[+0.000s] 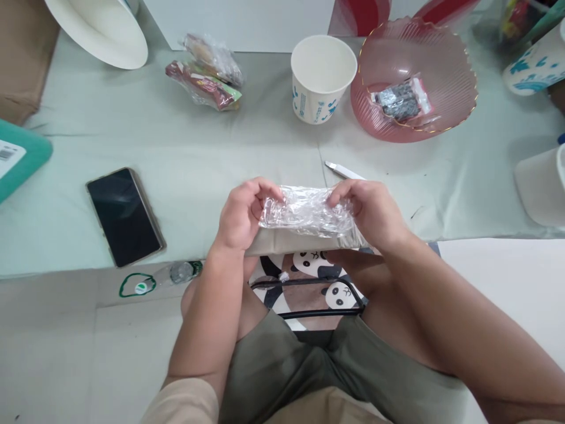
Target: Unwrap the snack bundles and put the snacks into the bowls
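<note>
A crinkled sheet of clear plastic film (309,213) is stretched between my two hands, just over the table's front edge. My left hand (242,213) pinches its left end between thumb and fingers. At the opposite end, my right hand (373,209) grips the film in the same way. Behind my right hand lies a slim white utility knife or similar tool (342,170), its lower end hidden by the hand. Beyond the film stands a white paper cup (320,82) with blue print, upright.
A pink ribbed bowl (454,88) holds wrapped dark packets (404,100). Snack packets (207,82) lie at the back, near a tilted white bowl (110,35). A black phone (126,215) rests at left, and a white cup (542,185) stands at the right edge.
</note>
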